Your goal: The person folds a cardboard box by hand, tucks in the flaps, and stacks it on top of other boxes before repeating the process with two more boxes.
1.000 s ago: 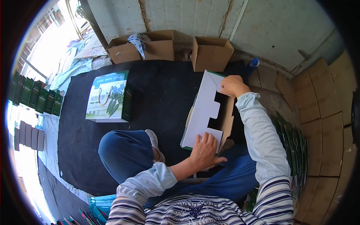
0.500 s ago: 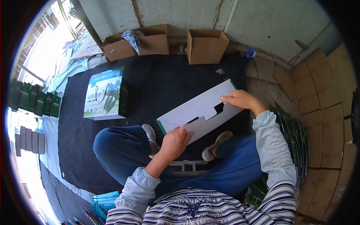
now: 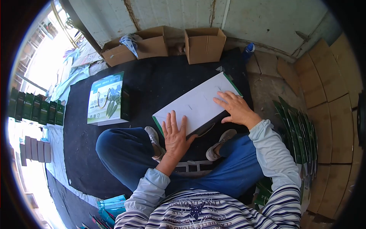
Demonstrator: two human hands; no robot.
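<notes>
1. Moved left hand and right hand from flap edges onto box.
2. Spread fingers across white top beneath both hands, pinching nothing.
3. Seemingly pressing closure flat; probably calls next for even pressure.
4. Beyond left hand: printed box, upright.

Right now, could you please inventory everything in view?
White box: one, white and green, centre.
Printed carton: one, multicoloured, mat left.
Mat: one, black, floor.
Cardboard boxes: at least two, brown, back.
Cloth: one, bluish, back left.
Unclear object: one, blue, back right.
Stacked cartons: several, green, left.
Grey stack: one, grey, left.
Packets: several, teal, lower left.
Folded packaging: many, green, right.
Plain cartons: many, brown, right.
Wall: one, pale, back.
Left grip: one, bare, on white box.
Right grip: one, bare, on white box.
</notes>
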